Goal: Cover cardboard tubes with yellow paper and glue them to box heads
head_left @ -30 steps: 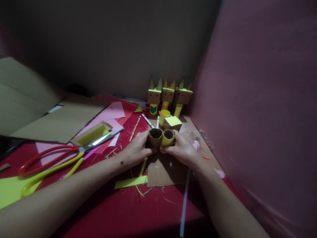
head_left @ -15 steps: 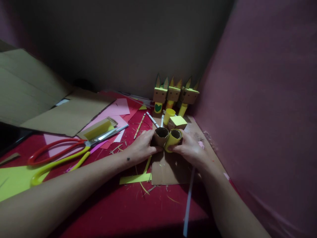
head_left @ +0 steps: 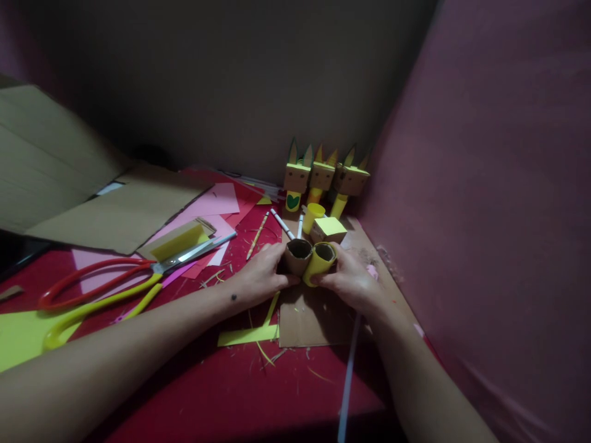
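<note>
Two bare arms reach forward and converge near the middle. The left arm [head_left: 124, 357] slants in from the lower left corner, with a small dark spot [head_left: 234, 298] near the wrist; the right arm [head_left: 418, 363] rises more steeply from the lower right. The left hand [head_left: 263, 271] and right hand [head_left: 353, 280] face each other, near but apart, both curled in a grip. The left thumb [head_left: 287, 281] and right thumb [head_left: 325, 280] point inward on the near side; most fingertips are hidden.

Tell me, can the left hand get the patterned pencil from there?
Probably yes: the pencil lies close by, just beyond the left hand, with nothing big between them. But that hand is holding the brown tube, so it would likely need to let go.
</note>
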Demonstrator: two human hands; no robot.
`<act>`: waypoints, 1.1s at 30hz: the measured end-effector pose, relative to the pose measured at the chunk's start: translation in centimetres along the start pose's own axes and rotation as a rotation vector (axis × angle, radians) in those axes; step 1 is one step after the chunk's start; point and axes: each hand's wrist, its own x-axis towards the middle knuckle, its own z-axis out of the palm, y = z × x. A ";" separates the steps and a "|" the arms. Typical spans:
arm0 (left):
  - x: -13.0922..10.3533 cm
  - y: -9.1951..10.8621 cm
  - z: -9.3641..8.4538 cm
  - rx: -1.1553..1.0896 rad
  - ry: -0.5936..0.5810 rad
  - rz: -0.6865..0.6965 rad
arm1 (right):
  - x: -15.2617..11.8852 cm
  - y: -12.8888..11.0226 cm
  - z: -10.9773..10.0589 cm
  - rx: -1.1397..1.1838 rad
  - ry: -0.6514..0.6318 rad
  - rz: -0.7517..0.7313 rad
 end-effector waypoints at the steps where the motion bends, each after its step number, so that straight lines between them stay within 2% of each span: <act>1: 0.0 0.0 0.0 -0.004 -0.003 -0.001 | 0.0 -0.1 0.0 0.015 -0.004 0.003; 6: -0.1 -0.1 -0.1 -0.014 -0.005 -0.022 | -0.1 -0.2 -0.1 0.113 -0.052 0.029; 16: -0.2 0.0 -0.4 -0.052 -0.043 -0.011 | -0.2 0.3 -0.1 0.225 -0.069 0.053; 33: -0.3 0.7 -0.6 -0.063 -0.055 0.016 | -0.5 0.2 -0.3 0.277 -0.086 0.081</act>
